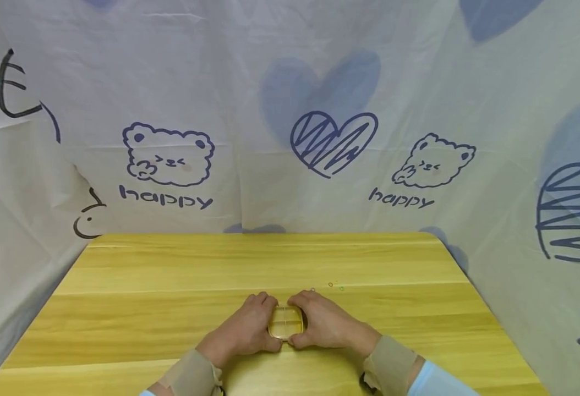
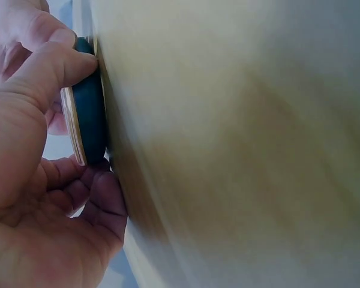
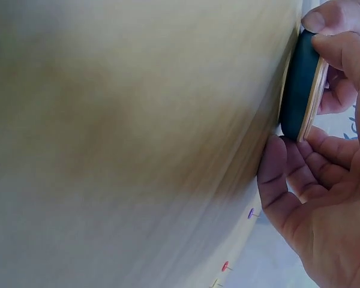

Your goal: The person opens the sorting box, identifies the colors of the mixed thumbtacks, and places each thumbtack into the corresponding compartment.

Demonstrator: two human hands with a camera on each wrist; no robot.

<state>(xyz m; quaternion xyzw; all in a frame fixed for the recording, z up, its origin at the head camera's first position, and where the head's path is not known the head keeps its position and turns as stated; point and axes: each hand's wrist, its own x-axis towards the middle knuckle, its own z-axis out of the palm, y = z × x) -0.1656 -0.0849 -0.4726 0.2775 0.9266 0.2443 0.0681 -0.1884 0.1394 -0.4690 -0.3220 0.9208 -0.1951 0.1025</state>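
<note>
A small box (image 1: 286, 324) with rounded corners lies flat at the table's near middle. Its top looks clear, with a line dividing it, and its side wall (image 2: 90, 117) is dark green. My left hand (image 1: 251, 328) grips its left side, thumb at the near edge and fingers curled round the far corner. On the opposite side my right hand (image 1: 327, 323) grips it in the same way. The two thumbs come close together at the near edge. In the right wrist view a pale layered rim runs along the green wall (image 3: 299, 90). The contents are hidden.
Several tiny coloured pieces lie beyond my right hand, among them a red one (image 1: 330, 284), a green one (image 1: 342, 289) and a purple one (image 3: 251, 213). The wood-grain table (image 1: 146, 308) ends at the back against a printed cloth (image 1: 250, 165), which also hangs at both sides.
</note>
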